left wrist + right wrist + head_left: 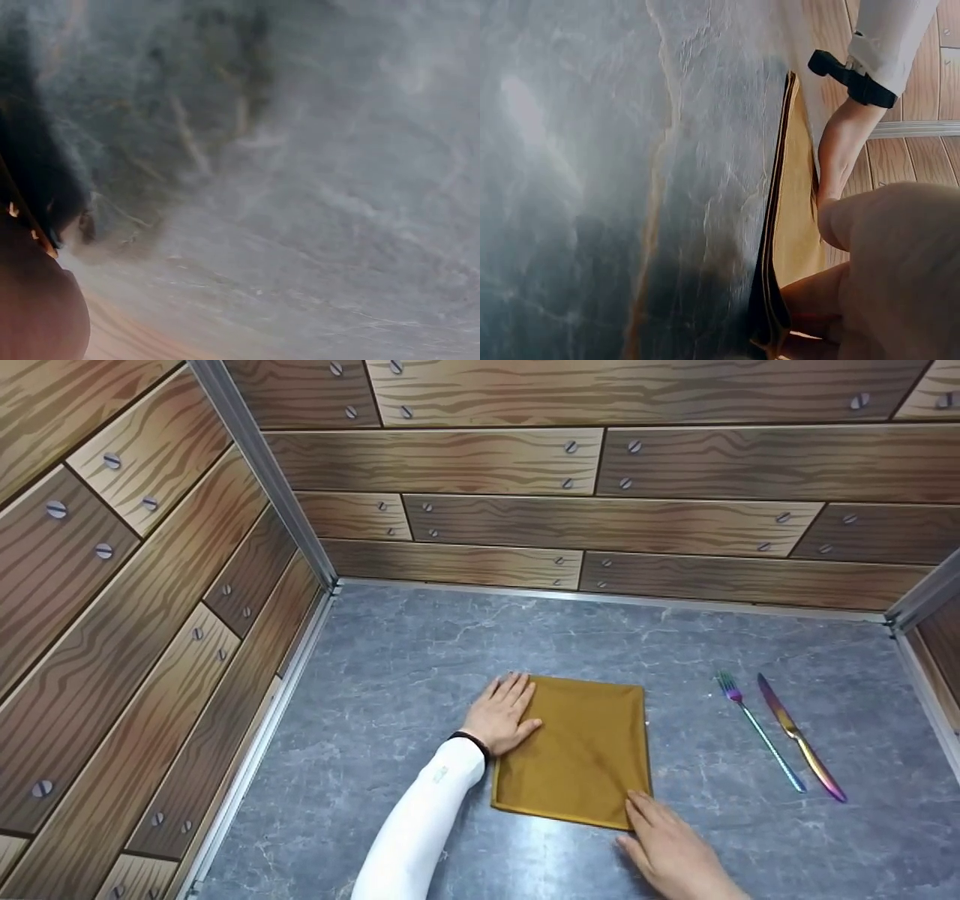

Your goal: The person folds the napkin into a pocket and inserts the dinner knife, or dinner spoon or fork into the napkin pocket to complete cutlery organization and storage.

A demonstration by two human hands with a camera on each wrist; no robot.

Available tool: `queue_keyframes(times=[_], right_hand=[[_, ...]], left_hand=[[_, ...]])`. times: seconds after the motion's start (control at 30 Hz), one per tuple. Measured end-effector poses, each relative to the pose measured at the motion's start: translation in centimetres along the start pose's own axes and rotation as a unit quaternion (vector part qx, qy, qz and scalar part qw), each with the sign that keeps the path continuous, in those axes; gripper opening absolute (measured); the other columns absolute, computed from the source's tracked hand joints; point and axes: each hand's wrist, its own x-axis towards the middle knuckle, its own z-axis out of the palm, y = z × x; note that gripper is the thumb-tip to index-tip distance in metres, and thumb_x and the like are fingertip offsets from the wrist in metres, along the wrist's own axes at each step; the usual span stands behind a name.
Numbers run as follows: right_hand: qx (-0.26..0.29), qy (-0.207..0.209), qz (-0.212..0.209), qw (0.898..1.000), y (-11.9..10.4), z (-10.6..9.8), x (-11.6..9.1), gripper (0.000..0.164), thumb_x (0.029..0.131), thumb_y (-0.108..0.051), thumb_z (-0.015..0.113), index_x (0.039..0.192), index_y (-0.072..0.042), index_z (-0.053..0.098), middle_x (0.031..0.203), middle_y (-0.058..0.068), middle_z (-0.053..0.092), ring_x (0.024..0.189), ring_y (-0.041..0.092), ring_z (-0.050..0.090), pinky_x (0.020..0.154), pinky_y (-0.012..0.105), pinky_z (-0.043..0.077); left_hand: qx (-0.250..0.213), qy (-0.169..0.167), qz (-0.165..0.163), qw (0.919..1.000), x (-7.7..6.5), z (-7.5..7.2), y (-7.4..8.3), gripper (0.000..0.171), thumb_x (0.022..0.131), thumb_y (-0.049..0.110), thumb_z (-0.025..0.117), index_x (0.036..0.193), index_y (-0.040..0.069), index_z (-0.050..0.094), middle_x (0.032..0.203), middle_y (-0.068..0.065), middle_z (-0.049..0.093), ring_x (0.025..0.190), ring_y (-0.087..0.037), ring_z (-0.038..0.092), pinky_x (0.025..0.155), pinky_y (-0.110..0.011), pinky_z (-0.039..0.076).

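A mustard-yellow folded cloth napkin (574, 750) lies flat as a near square, its stacked layers showing along the near edge of the napkin (776, 217) in the right wrist view. My left hand (504, 712) rests flat on its upper left edge, fingers extended and thumb spread onto the cloth. At the lower right corner, my right hand (667, 840) touches the napkin with extended fingers, while the thumb sits apart from them, just off the near edge. Only a blurred bit of the left hand (37, 315) shows in the left wrist view.
To the right lie an iridescent fork (757, 727) and an iridescent table knife (799, 739), side by side on the grey marbled tabletop (390, 660). Wood-patterned panels (480, 461) rise at the back and left, with metal strips along the table's borders.
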Motion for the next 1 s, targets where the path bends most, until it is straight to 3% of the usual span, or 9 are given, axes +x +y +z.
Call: queue_keyframes(times=[0.13,0.27,0.4,0.53,0.73,1.0], right_hand=[[-0.006,0.011,0.010,1.000,0.4,-0.1,0.3,0.056,0.094,-0.042,0.048,0.131,0.000,0.051,0.137,0.015,0.043,0.125,0.037,0.039,0.100,0.052,0.032],[-0.029,0.055,-0.015,0.998,0.8,-0.3,0.5,0.052,0.094,-0.039,0.051,0.124,0.003,0.056,0.130,0.016,0.048,0.121,0.037,0.043,0.102,0.050,0.031],[-0.051,0.113,-0.039,0.992,1.4,-0.5,0.8,0.049,0.091,-0.035,0.057,0.119,0.005,0.059,0.124,0.017,0.054,0.118,0.035,0.047,0.103,0.047,0.029],[-0.062,0.142,-0.049,0.987,2.0,-0.7,1.3,0.048,0.090,-0.032,0.059,0.120,0.005,0.058,0.122,0.017,0.056,0.117,0.033,0.049,0.103,0.048,0.030],[-0.068,0.139,-0.035,0.987,2.7,-1.1,2.3,0.049,0.091,-0.032,0.056,0.121,0.007,0.057,0.124,0.020,0.054,0.119,0.035,0.046,0.103,0.049,0.030],[-0.078,0.113,-0.015,0.990,3.1,-1.6,3.9,0.051,0.093,-0.032,0.053,0.126,0.008,0.052,0.129,0.023,0.050,0.123,0.039,0.042,0.105,0.052,0.026]], left_hand=[[0.001,-0.008,-0.016,0.9998,0.1,-0.5,0.3,0.073,0.092,0.064,0.013,0.149,0.019,0.019,0.154,-0.002,0.015,0.140,-0.019,0.010,0.112,-0.045,0.009],[0.007,-0.007,-0.031,0.9995,-0.1,-0.9,0.4,0.075,0.091,0.066,0.013,0.148,0.018,0.026,0.153,-0.003,0.020,0.140,-0.020,0.015,0.111,-0.049,0.009],[0.005,-0.003,-0.040,0.9992,-0.8,-1.4,0.5,0.075,0.092,0.065,0.017,0.145,0.015,0.033,0.150,-0.006,0.028,0.138,-0.025,0.020,0.111,-0.049,0.011],[-0.005,0.010,-0.047,0.9988,-2.1,-2.0,0.6,0.074,0.092,0.064,0.024,0.140,0.010,0.042,0.144,-0.010,0.037,0.134,-0.028,0.028,0.110,-0.050,0.015],[-0.013,0.022,-0.063,0.9977,-4.4,-2.6,1.2,0.072,0.092,0.063,0.027,0.136,0.009,0.047,0.141,-0.011,0.041,0.131,-0.028,0.034,0.108,-0.053,0.019],[0.005,0.001,-0.083,0.9965,-7.0,-2.7,2.3,0.075,0.092,0.063,0.019,0.138,0.010,0.045,0.144,-0.004,0.036,0.126,-0.027,0.038,0.107,-0.053,0.019]])
